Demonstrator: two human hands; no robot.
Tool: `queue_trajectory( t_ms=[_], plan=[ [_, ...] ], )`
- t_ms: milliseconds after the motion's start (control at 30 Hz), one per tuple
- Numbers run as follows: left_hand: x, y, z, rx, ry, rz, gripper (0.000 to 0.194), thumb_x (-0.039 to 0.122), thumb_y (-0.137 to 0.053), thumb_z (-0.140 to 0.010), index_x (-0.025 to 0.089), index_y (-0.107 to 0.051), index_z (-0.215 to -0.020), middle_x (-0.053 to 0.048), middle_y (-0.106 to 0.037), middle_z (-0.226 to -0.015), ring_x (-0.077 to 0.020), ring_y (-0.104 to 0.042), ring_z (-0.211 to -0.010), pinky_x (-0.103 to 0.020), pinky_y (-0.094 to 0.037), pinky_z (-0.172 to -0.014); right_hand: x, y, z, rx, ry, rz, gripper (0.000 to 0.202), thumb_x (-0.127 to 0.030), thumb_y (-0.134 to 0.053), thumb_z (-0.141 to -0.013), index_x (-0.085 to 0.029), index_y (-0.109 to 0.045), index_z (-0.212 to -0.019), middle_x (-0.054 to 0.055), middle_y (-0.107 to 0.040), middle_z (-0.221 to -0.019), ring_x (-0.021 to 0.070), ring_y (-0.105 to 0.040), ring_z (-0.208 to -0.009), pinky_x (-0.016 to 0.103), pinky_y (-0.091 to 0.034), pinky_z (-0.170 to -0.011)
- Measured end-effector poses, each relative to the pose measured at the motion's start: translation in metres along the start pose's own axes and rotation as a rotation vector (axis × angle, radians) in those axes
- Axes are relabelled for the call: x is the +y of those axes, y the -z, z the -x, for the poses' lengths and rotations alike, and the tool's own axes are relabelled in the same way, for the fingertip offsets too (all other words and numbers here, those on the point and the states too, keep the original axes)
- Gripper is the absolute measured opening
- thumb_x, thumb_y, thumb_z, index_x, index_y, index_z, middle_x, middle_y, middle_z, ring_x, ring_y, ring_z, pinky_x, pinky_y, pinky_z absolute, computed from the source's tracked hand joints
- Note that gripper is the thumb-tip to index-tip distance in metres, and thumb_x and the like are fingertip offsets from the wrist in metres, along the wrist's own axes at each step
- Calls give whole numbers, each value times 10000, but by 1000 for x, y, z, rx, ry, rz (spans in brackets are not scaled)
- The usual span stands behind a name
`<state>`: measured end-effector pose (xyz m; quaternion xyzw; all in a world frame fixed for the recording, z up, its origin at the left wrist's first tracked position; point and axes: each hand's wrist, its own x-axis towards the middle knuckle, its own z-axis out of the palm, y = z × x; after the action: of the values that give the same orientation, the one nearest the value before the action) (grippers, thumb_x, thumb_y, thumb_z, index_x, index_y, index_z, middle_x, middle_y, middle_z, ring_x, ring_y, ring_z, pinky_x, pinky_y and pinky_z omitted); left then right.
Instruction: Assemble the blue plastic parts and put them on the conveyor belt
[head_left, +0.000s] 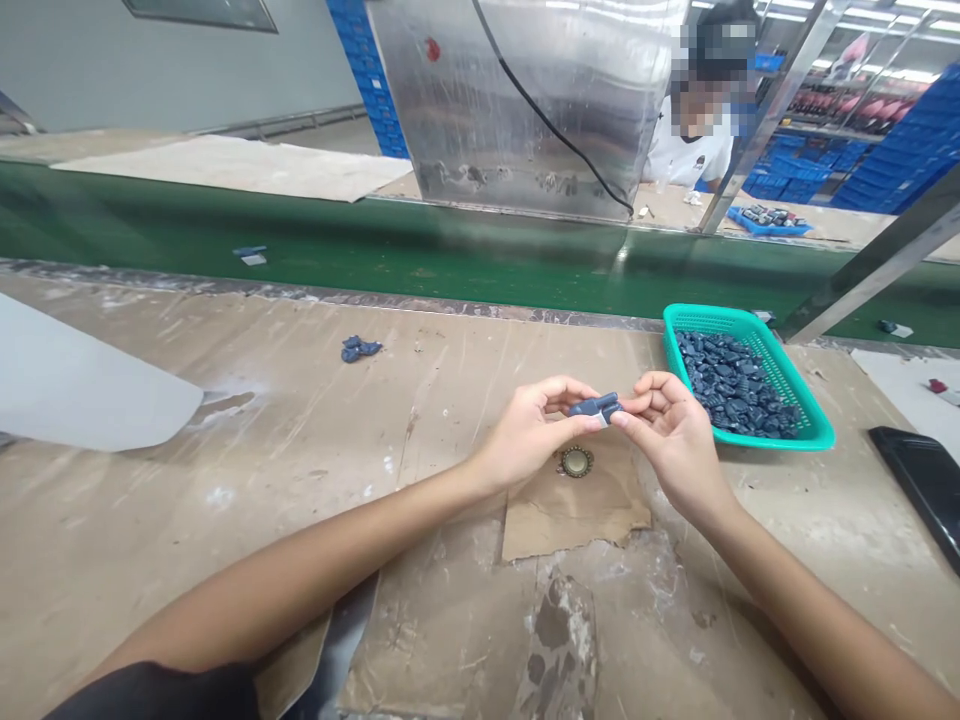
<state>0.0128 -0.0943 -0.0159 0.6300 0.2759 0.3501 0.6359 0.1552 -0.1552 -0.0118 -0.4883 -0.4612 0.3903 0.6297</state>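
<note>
Landmark: turquoise basket (823, 432), standing on the worktable (427, 400); all positions below refer to it.
Basket contents: a heap of small dark blue pieces (731, 390), covering the basket floor.
Workpiece: dark blue part (592, 404), raised above the worktable to the left of the basket; a pale area shows on its near side.
Left hand (534, 422): left of the basket; thumb and fingers closed on the dark blue part, gripping its left portion.
Right hand (673, 432): just beside the basket's left side; thumb and index finger set narrow at the right end of the part. Whether they grip it or only touch it cannot be told.
Round metal cap (576, 461): left of the basket and nearer the wearer, below the hands in view, on torn cardboard (574, 520).
Loose cluster (360, 348): dark blue pieces on the worktable, well left of the basket.
Black device (919, 490): right of the basket, nearer the wearer.
White sheet (90, 385): far left of the basket.
Green strip (450, 268): beyond the basket, running crosswise.
Co-worker (690, 150): beyond the basket and the strip, in a white top.
Blue tray (787, 230): beyond the basket, filled with small items.
</note>
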Motion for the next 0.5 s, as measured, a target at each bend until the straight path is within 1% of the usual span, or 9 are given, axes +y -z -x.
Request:
queue_trajectory(
  t_ms=[100,167,267,367,500],
  plan=[
    [2,-3,3,46,19,-44,173,209,-664,-665,138,-608,-812,-36,-649,-838,-146,-603,-789,-270,-480,-740,3,-4,2,12,36,23,247,-164,-641,-668,-212,-455,-824,-50,-547,-666,96,-564,-666,201,-460,-655],
    [7,-3,4,65,34,-119,158,213,-665,-657,136,-610,-783,-30,-648,-805,-146,-602,-763,-269,-486,-727,4,-5,3,0,61,52,227,-154,-612,-687,-215,-454,-838,-43,-542,-683,105,-564,-681,215,-463,-663],
    [16,-3,4,84,13,-226,155,234,-667,-650,146,-622,-770,-21,-649,-790,-150,-602,-761,-268,-499,-716,3,-5,5,-28,114,111,207,-137,-571,-712,-216,-454,-864,-21,-554,-743,129,-574,-740,247,-476,-694],
    [20,-3,5,95,-1,-249,152,235,-676,-637,158,-625,-758,-14,-653,-783,-155,-608,-768,-261,-516,-691,4,-6,7,-38,164,161,192,-119,-542,-724,-216,-457,-867,-7,-564,-790,141,-576,-777,262,-487,-710],
    [19,-3,6,100,5,-265,143,236,-682,-639,160,-627,-746,-20,-653,-769,-160,-615,-756,-255,-530,-661,4,-7,6,-48,187,199,181,-107,-522,-741,-214,-454,-870,-2,-563,-803,139,-573,-765,269,-496,-708]
  ],
)
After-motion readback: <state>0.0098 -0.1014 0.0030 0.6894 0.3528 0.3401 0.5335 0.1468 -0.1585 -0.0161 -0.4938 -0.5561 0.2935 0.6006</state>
